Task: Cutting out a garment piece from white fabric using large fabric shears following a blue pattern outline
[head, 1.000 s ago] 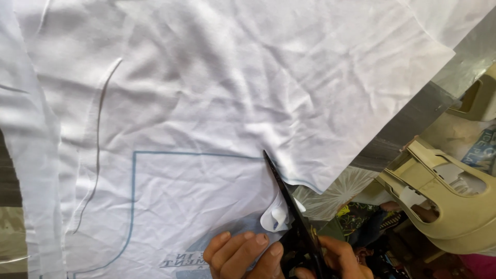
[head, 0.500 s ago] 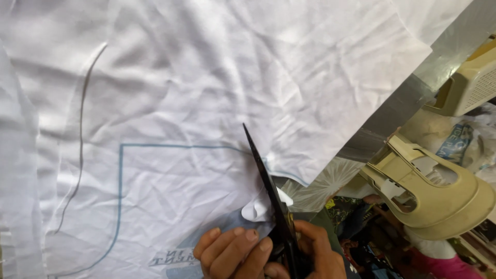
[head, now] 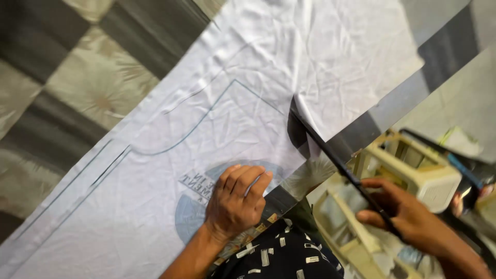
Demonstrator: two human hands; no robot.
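Moved: left hand (head: 236, 204) off scissors (head: 330, 155), now flat on cloth (head: 217, 129) | right hand (head: 408, 217) gripping handles, lower right | blades run up-left, tip at cloth edge, centre | opening unclear

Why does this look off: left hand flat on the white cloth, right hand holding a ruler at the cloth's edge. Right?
Not quite. The head view shows the right hand holding black scissors, not a ruler, with the blades at the edge of the white cloth. The rest holds: the left hand lies flat on the cloth.
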